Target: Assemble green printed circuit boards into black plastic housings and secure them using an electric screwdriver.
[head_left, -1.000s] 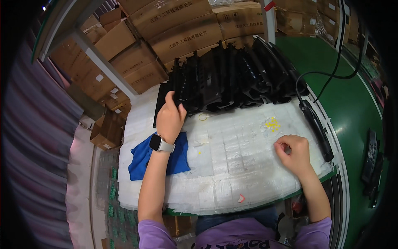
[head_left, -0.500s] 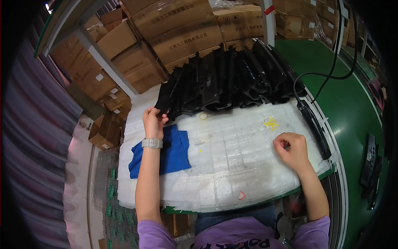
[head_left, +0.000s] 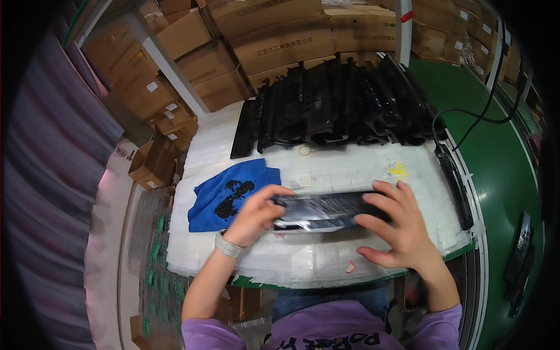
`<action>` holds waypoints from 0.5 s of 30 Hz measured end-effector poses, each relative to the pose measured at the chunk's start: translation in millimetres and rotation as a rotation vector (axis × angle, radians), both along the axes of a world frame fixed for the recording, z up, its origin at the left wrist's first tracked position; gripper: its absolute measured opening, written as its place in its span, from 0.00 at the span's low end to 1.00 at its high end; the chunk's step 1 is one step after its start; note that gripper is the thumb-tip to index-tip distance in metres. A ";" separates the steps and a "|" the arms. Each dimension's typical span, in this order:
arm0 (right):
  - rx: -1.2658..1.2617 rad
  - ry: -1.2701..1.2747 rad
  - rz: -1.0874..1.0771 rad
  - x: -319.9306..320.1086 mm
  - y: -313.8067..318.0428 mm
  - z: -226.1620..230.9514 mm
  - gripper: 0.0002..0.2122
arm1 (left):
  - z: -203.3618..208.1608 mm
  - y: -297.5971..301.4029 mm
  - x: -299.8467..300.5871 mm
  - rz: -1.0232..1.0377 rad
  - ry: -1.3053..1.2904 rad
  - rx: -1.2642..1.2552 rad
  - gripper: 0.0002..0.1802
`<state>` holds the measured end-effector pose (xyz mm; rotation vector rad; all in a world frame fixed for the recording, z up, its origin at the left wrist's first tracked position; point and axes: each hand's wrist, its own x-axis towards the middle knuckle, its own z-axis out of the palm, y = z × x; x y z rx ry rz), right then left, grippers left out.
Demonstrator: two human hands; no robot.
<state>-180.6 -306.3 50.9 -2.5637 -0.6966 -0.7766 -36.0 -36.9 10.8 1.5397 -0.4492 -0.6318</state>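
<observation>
white bench (head_left: 373, 175), black panel (head_left: 326, 210) between both hands

Long panel (head_left: 326, 211) lies across table (head_left: 326, 265), gripped at both ends: left hand (head_left: 254, 216), right hand (head_left: 396, 224). Cloth (head_left: 224, 195) left of the grip (small pellets on it). Stacked panels (head_left: 338, 105) behind; cable bar (head_left: 455, 186) right.
</observation>
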 end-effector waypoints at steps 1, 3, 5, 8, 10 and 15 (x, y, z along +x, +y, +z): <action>-0.031 0.081 -0.006 5.7 2.2 -4.1 0.21 | 3.2 -11.8 -4.9 -0.109 -0.050 0.145 0.17; -0.064 0.158 -0.005 17.9 1.2 -20.0 0.22 | 12.2 -23.0 -9.2 -0.300 -0.531 0.451 0.15; 0.026 0.309 -0.004 20.4 -11.6 -40.5 0.23 | 23.7 -29.6 2.3 -0.315 -0.675 0.491 0.13; 0.006 0.300 -0.014 20.6 -15.7 -41.7 0.23 | 28.3 -32.3 40.1 0.103 -0.830 0.435 0.10; 0.003 0.320 -0.015 21.2 -15.5 -40.2 0.23 | 29.9 -40.5 79.4 0.446 -1.032 0.363 0.10; -0.016 0.260 0.027 23.4 -17.0 -43.6 0.22 | 4.5 -41.3 173.1 0.633 -1.276 0.608 0.15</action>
